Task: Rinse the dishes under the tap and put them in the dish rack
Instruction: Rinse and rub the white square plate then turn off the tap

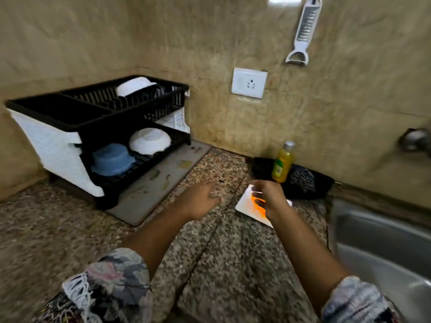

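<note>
While my right hand (268,199) hung over the white plate (245,205), its fingers were curled loosely above the orange smear; through the blur I could not tell whether they gripped the plate or only touched it. That plate lay flat on the granite counter (221,252), just beside the sink (382,243). My left hand (203,199) rested farther from the sink, fingers relaxed and slightly spread, holding nothing. Well away from the sink stood the dish rack (100,127), with a white bowl (149,141) and a blue bowl (112,159) on its lower shelf and another white dish (135,86) on top.
</note>
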